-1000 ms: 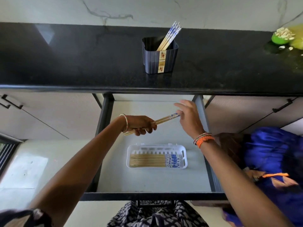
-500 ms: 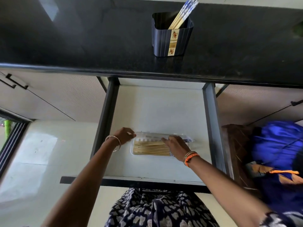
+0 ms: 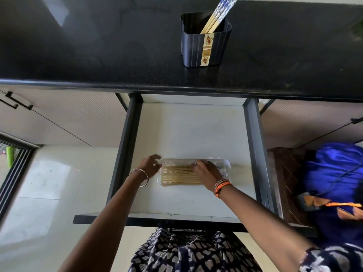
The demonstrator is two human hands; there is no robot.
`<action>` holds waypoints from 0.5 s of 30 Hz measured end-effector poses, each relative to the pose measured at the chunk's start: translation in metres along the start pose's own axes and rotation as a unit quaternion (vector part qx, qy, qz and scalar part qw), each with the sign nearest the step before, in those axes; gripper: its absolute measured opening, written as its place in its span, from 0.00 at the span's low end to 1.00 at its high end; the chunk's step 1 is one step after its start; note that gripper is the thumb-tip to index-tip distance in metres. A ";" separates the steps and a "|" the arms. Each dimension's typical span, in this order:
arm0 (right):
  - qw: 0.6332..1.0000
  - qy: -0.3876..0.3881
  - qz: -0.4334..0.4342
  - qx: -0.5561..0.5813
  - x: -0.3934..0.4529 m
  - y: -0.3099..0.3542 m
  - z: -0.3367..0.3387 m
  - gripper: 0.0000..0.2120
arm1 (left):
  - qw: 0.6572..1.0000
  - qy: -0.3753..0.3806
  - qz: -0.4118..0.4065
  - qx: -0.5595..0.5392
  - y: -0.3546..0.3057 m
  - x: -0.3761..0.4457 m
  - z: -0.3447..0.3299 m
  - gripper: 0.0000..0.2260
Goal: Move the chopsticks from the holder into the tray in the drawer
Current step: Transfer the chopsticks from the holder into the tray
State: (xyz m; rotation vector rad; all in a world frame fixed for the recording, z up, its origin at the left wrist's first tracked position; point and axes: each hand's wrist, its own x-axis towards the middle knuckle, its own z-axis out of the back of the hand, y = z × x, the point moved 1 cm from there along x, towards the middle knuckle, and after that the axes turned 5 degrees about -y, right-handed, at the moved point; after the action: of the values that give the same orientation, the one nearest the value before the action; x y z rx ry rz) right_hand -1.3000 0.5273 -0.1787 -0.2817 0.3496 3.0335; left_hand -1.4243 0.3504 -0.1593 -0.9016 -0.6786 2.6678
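A dark ribbed holder (image 3: 205,46) stands on the black counter with several blue-tipped chopsticks (image 3: 217,15) leaning out of it. In the open drawer (image 3: 192,130) lies a white tray (image 3: 163,184) with several chopsticks (image 3: 176,176) laid side by side. My left hand (image 3: 150,163) rests at the tray's left end, fingers apart and touching its rim. My right hand (image 3: 208,172) lies over the tray's right half, fingers spread down on the chopsticks and hiding their blue tips.
The black counter (image 3: 98,55) overhangs the back of the drawer. Dark drawer rails (image 3: 255,154) run along both sides. A blue cloth bundle (image 3: 330,173) sits to the right. Cupboard fronts with black handles (image 3: 15,101) flank the drawer.
A second ago both hands held a pair of chopsticks above the drawer. They came down to the tray, the pair now lies in it, and the hands stay at the tray.
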 end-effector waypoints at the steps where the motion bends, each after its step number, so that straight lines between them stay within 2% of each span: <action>1: 1.000 -0.019 0.011 -0.008 0.001 -0.001 0.009 0.19 | 0.999 -0.026 -0.016 -0.011 -0.007 0.002 0.006 0.15; 4: 0.991 -0.128 0.043 0.014 0.012 -0.010 0.058 0.17 | 0.987 -0.107 -0.096 -0.075 -0.045 0.014 0.032 0.14; 7: 0.955 -0.289 0.050 0.046 0.042 -0.035 0.128 0.13 | 0.958 -0.172 -0.204 -0.103 -0.109 0.033 0.069 0.13; 10: 0.921 -0.388 0.015 0.038 0.083 -0.069 0.204 0.13 | 0.923 -0.246 -0.273 -0.113 -0.179 0.052 0.108 0.13; 13: 0.897 -0.439 -0.038 0.019 0.132 -0.105 0.270 0.16 | 0.898 -0.284 -0.318 -0.109 -0.236 0.070 0.144 0.13; 15: 0.900 -0.432 -0.057 -0.016 0.166 -0.131 0.302 0.19 | 0.892 -0.304 -0.325 -0.079 -0.259 0.087 0.161 0.14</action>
State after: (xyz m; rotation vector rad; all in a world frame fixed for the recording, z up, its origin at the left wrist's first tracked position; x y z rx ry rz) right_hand -1.5026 0.7331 0.0499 0.9770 0.1895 2.6862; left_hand -1.5719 0.5497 0.0392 0.1791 -1.1021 2.2482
